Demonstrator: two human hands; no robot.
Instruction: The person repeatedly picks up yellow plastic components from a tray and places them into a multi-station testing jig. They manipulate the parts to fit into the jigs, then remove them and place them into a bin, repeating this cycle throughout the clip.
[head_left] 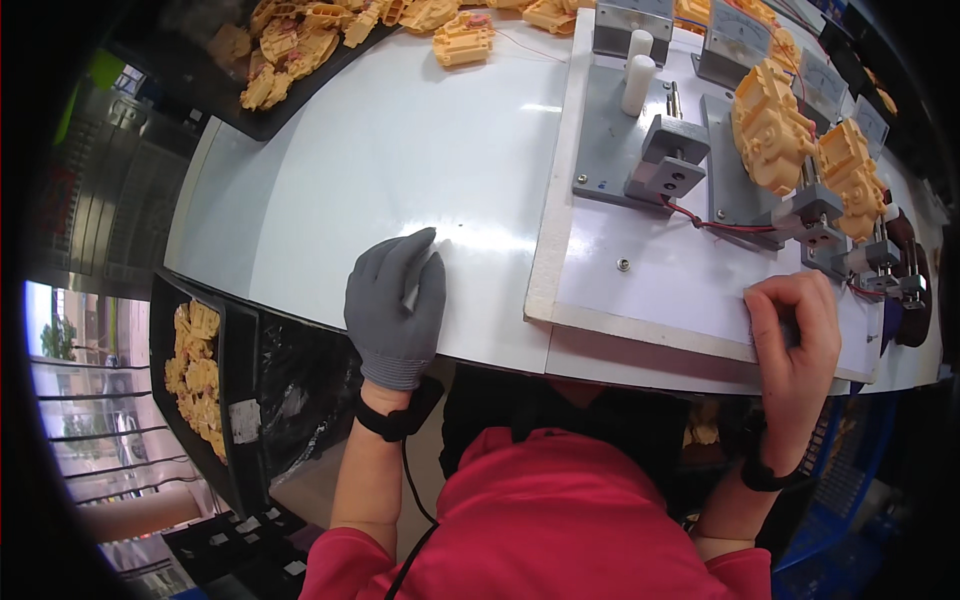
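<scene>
My left hand (398,300), in a grey glove, rests near the front edge of the white table (400,160). Its fingers lie loosely extended with the thumb apart, and nothing shows in it. My right hand (800,320) is bare, over the front edge of a raised white board (600,290). Thumb and forefinger come together in a pinch there; anything between them is too small or hidden to see. Beyond that hand, a yellow plastic housing (770,130) sits on a grey metal fixture, and another yellow housing (852,180) sits on the fixture to its right.
The nearest fixture (670,160) on the board carries two white knobs (638,85) and red-black wiring. Analog panel meters (735,40) line the board's back. A black tray (225,105) of yellow housings stands far left; a loose housing (463,42) lies behind. Another bin (235,380) is below left.
</scene>
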